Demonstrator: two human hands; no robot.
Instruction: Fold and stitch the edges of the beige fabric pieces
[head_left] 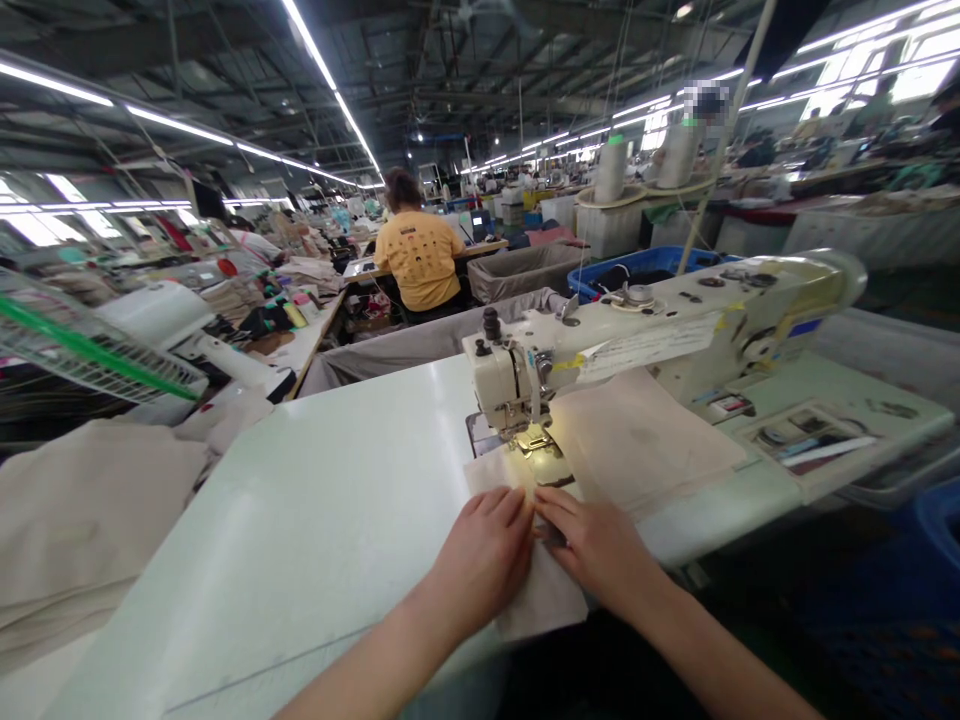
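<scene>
A narrow strip of pale beige fabric [544, 600] runs from under the needle area of the white sewing machine [600, 330] down over the table's front edge. My left hand [491, 545] rests on the strip with its fingers bent and pressed together at the fabric. Close beside it, my right hand [596, 545] pinches the fabric between thumb and fingers, just in front of the lit needle plate. The fingertips of both hands nearly touch. A wider beige panel [637, 435] lies under the machine's arm, right of the needle.
Stacked beige fabric [82, 520] lies at the left beside the pale green table [322, 500]. A tray with small tools [810, 435] sits at the table's right. Beyond the machine are a blue basket [660, 262], grey cloth-lined bins and a seated person in a yellow shirt [420, 255].
</scene>
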